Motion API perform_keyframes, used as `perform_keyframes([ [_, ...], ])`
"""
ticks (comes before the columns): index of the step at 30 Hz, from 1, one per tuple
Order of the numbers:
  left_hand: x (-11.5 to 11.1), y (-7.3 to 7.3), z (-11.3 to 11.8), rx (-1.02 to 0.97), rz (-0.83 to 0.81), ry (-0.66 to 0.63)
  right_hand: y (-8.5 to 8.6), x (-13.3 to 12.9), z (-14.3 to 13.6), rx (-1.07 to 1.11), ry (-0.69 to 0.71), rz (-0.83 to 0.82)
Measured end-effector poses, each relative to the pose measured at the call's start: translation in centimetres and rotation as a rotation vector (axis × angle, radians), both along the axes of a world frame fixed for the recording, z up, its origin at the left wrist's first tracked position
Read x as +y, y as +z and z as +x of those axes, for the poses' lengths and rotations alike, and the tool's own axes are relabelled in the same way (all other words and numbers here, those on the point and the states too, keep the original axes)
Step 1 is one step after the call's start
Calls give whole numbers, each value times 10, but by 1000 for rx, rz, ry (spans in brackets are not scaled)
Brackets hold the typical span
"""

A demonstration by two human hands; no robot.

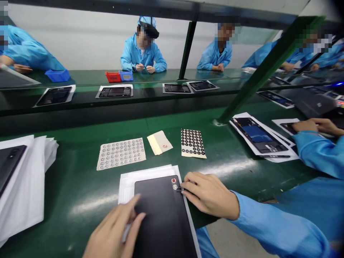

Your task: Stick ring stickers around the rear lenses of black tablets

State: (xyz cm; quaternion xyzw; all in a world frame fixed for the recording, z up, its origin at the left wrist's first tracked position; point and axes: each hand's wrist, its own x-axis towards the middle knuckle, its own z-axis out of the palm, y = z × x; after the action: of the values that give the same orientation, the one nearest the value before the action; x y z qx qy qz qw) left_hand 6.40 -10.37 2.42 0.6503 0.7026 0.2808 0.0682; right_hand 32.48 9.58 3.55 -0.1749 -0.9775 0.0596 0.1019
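A black tablet-like panel (161,218) lies on white foam sheets (127,182) at the bottom centre, with two small round camera parts near its top right corner. Over the panel's left edge is my left hand (115,227), thumb and forefinger apart at the tips, with a pale grey thing partly hidden in the curled fingers. My right hand (208,193) pinches a small dark tool (179,189), its tip beside the lower camera part. Beyond the panel lie a sheet of ring stickers (121,154), a small cream paper (161,142) and a sheet of black round stickers (192,143).
White foam sheets (29,186) with a dark device are stacked at left. Opened devices (259,134) lie at right, near another person's hands (317,127). A green slanted post (266,71) rises behind. Across the line, people in blue sit by a red bin (113,77) and devices.
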Motion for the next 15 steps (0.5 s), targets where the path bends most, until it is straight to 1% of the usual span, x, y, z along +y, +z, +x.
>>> perform_keyframes([
  [2,36,0,13,-24,-4,-185,-2,0,-1,-16,4,16],
  [3,53,-2,20,-25,-30,-238,-3,-1,-2,-22,4,20],
  [5,79,-5,32,-18,-95,-284,-5,-3,-4,-29,-1,24],
  [6,88,-7,36,-18,-123,-293,-7,-4,-5,-28,-1,22],
  [8,100,-10,42,-28,-157,-303,-9,-3,-6,4,-13,10],
  [10,105,-13,45,-39,-156,-307,-12,0,-6,68,-44,-10],
  [13,107,-18,48,-37,-103,-292,-12,8,-6,121,-74,-41],
  [15,109,-22,50,-31,-56,-281,-11,13,-6,97,-46,-57],
])
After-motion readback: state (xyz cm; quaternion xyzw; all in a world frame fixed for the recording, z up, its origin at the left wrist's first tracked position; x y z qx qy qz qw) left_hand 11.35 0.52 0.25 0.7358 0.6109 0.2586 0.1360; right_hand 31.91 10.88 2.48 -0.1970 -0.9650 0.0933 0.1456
